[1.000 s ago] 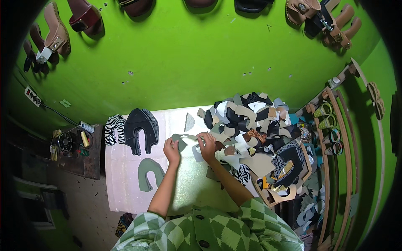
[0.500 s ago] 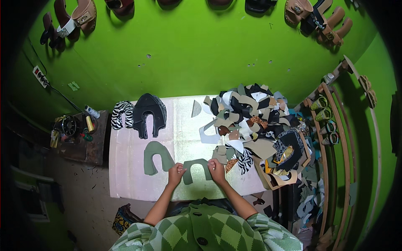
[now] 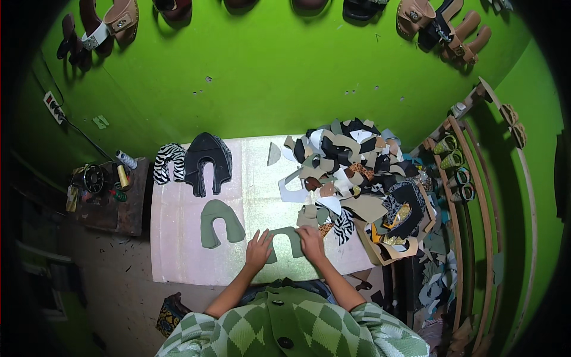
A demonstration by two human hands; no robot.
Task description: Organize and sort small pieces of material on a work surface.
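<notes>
An arch-shaped olive-green shoe upper piece [image 3: 284, 232] lies on the table in front of me. My left hand [image 3: 258, 251] rests over its left leg, fingers stretched forward and lying flat. At the right shoulder of the same piece is my right hand [image 3: 311, 243], its fingers extended and pressing down on the edge. Just left of my hands lies a similar green arch-shaped stack [image 3: 215, 219]. Behind that sit a black stack of arch-shaped uppers [image 3: 208, 159] and a zebra-print one [image 3: 170, 160]. Parts of the piece are covered by my fingers.
A heap of cut material scraps [image 3: 342, 157] covers the table's [image 3: 178, 262] right side, beside a box of offcuts [image 3: 410, 238]. A small side table [image 3: 113, 217] with thread spools stands left. A wooden rack [image 3: 470, 238] holds sandals at right; more sandals [image 3: 122, 24] hang on the green wall.
Both hands have gone from pinching the piece's sides to lying with fingers stretched out on it. The left hand has shifted over the left leg. The view has moved slightly.
</notes>
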